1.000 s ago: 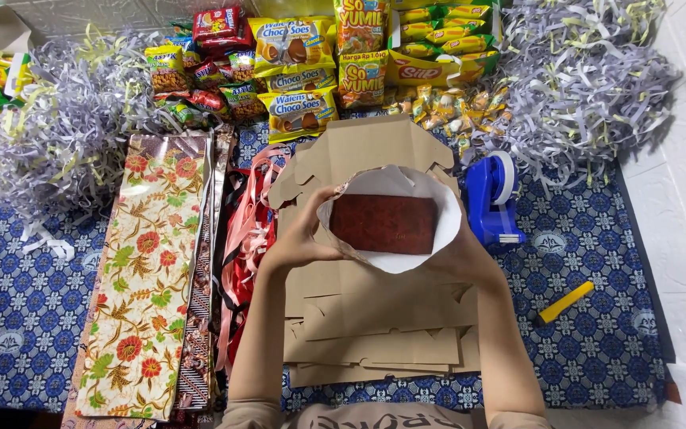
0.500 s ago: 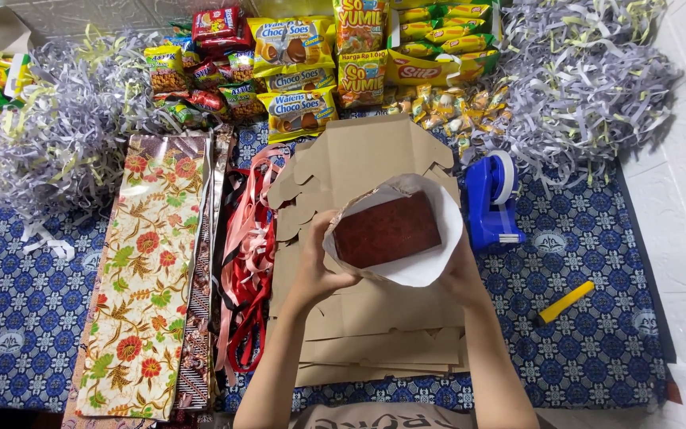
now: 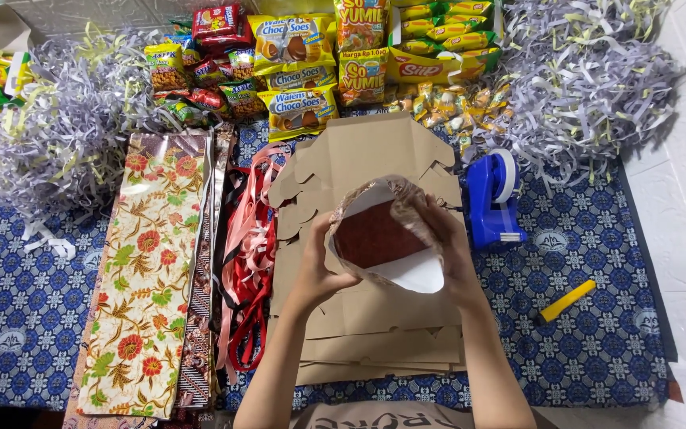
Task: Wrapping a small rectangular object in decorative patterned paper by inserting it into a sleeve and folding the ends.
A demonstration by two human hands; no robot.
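Observation:
Both hands hold a paper sheet [image 3: 406, 270], white inside and patterned outside, curled up around a dark red flat block [image 3: 371, 237]. My left hand [image 3: 317, 270] grips the paper's left edge. My right hand [image 3: 445, 242] folds the right flap over the block's top. They hover above a stack of flat brown cardboard cutouts [image 3: 367, 159] lying on the blue patterned cloth [image 3: 597, 334].
A blue tape dispenser [image 3: 492, 199] sits right of the stack, a yellow cutter [image 3: 567, 300] further right. Red and pink ribbons [image 3: 249, 254] and floral wrapping paper [image 3: 148, 278] lie to the left. Snack packets [image 3: 299, 71] line the back, flanked by shredded paper piles [image 3: 589, 79].
The paper lay open around the red block; now both hands have lifted its edges and the right flap is folding over the block.

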